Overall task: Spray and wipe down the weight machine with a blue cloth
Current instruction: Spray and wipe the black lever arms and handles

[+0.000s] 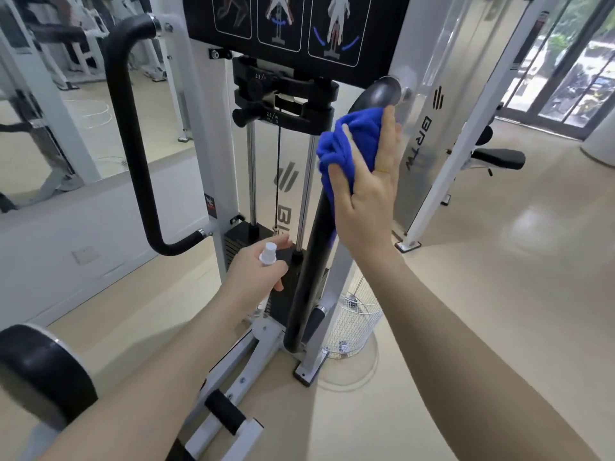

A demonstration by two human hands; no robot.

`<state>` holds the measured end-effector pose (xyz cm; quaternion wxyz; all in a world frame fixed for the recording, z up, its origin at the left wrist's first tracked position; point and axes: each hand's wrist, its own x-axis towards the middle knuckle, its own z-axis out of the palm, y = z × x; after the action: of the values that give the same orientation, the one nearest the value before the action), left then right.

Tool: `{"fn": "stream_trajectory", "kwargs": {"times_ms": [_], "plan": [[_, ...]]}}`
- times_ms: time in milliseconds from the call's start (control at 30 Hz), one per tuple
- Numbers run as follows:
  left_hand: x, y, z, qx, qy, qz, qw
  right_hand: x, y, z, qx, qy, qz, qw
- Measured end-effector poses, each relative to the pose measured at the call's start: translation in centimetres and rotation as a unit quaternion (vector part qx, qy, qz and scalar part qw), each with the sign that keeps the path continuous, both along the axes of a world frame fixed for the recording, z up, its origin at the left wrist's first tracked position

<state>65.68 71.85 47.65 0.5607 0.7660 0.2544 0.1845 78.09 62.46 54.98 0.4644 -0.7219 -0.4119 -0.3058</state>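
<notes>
Right hand (364,181) is pressing a bunched blue cloth (346,144) against the upper part of the weight machine's right black padded handle bar (309,261), fingers (387,134) lying mostly straight over the cloth with the thumb curling onto its lower edge, so the cloth is sitting between palm and bar, just below the bar's rounded top end. Left hand (256,271) is gripping a small spray bottle with a white nozzle (267,254), fingers wrapping round it, bottle body mostly hidden by the hand; it is hanging low in front of the black weight stack (239,241), near the bar but apart from it. The weight machine (213,181) is standing on the beige floor (499,311) with a white frame, two chrome guide rods and a cable running down to the stack, and a black exercise-diagram panel (293,24) at the top. A second black curved handle (133,138) is sitting on the left side. A white wire basket (356,324) is standing on the floor just behind the machine's right foot. A black bench (496,158) is showing further right.
</notes>
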Motion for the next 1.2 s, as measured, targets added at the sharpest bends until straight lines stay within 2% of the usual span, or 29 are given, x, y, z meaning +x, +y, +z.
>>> {"fn": "stream_trajectory", "kwargs": {"times_ms": [33,100,167,267,333,500,567,667,733,767,833,900,1000,1100,1200], "plan": [[-0.3,0.0,-0.6,-0.006,0.012,0.002,1.0,-0.5,-0.9,-1.5,0.012,0.044,0.045,0.998],[-1.2,0.2,-1.9,-0.028,0.044,0.012,0.999,-1.9,-3.0,-3.6,0.062,0.202,0.085,0.974],[-1.6,0.4,-2.8,-0.043,0.069,0.024,0.996,-1.6,-5.0,-5.7,0.071,0.362,0.006,0.929],[-1.9,0.4,-3.8,-0.042,0.099,0.01,0.994,0.2,-7.6,-9.1,-0.035,0.541,-0.205,0.815],[-2.0,0.0,-4.3,-0.023,0.111,-0.017,0.993,-0.1,-8.6,-9.9,-0.024,0.63,-0.207,0.748],[-2.3,0.1,-5.6,-0.035,0.106,-0.024,0.993,-3.3,-7.5,-10.2,0.171,0.672,-0.067,0.717],[-2.5,0.5,-6.1,-0.044,0.109,-0.018,0.993,-3.9,-6.0,-10.3,0.217,0.669,-0.006,0.711],[-2.5,1.1,-6.7,-0.051,0.105,-0.014,0.993,-3.8,-3.2,-10.4,0.256,0.679,0.107,0.68],[-2.4,1.5,-7.0,-0.055,0.093,-0.007,0.994,-4.1,-2.4,-10.4,0.214,0.648,0.205,0.701],[-2.4,1.7,-7.1,-0.057,0.092,-0.003,0.994,-3.7,-2.5,-10.9,0.164,0.614,0.224,0.738],[-1.9,1.9,-7.4,-0.058,0.102,0.003,0.993,-2.9,-2.8,-11.4,0.029,0.523,0.195,0.829],[-1.2,2.2,-7.6,-0.057,0.105,0.003,0.993,-2.2,-2.0,-11.4,-0.056,0.445,0.105,0.887],[0.1,2.2,-7.4,-0.061,0.075,-0.01,0.995,-2.2,-0.1,-11.6,-0.013,0.417,0.024,0.909],[1.1,2.6,-8.2,-0.071,0.045,0.0,0.996,-2.8,1.3,-14.5,0.087,0.414,0.041,0.905],[1.6,2.6,-9.3,-0.077,0.038,0.019,0.996,-3.7,1.6,-18.1,0.093,0.408,0.041,0.907]]}}
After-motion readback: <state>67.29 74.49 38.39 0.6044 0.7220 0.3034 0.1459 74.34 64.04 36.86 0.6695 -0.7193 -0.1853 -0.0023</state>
